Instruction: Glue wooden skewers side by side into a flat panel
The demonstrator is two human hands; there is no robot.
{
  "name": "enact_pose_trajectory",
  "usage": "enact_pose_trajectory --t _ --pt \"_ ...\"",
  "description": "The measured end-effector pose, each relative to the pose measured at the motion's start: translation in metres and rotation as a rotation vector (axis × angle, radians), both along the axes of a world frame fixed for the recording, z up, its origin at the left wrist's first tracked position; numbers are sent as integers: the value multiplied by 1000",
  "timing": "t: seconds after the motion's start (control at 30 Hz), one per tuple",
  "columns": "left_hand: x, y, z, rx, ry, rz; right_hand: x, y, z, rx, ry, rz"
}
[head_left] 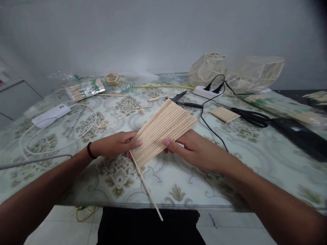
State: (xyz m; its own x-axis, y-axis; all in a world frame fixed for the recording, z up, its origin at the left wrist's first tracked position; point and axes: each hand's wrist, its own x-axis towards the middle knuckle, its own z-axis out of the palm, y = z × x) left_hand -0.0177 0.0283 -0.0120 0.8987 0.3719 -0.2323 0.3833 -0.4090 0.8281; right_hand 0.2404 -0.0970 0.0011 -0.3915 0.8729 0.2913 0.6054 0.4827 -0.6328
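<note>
A panel of thin wooden sticks (162, 131) laid side by side is held tilted above the table by both hands. My left hand (125, 142) grips its left corner, thumb on top and fingers partly hidden beneath. My right hand (185, 148) pinches the lower right edge, with the thumb on the face and the other fingers under it. One long stick (148, 190) runs along the near end of the panel and juts past it toward the table's front edge. Behind the panel lie black-handled pliers (184, 100).
Bagged sticks (87, 89) lie back left, near a white box with a cable (52, 115). Stick frameworks (258, 73) stand behind a power strip (207, 92). A small stick panel (224, 114), scissors (251, 117) and a black device (300, 136) lie at right.
</note>
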Motion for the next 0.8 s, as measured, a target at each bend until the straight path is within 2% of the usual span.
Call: enact_pose_trajectory --t 0.23,0.43,0.63,0.8 --pt "-1 1 -2 -17 -8 -6 0 0 2 13 4 9" --pt "-3 4 -3 -122 -73 -61 -1 0 0 18 66 30" --pt "-3 3 -5 -115 -56 -48 -3 3 0 -10 120 -22" --pt "-2 3 -5 -93 -39 -40 -2 3 2 -149 150 -96"
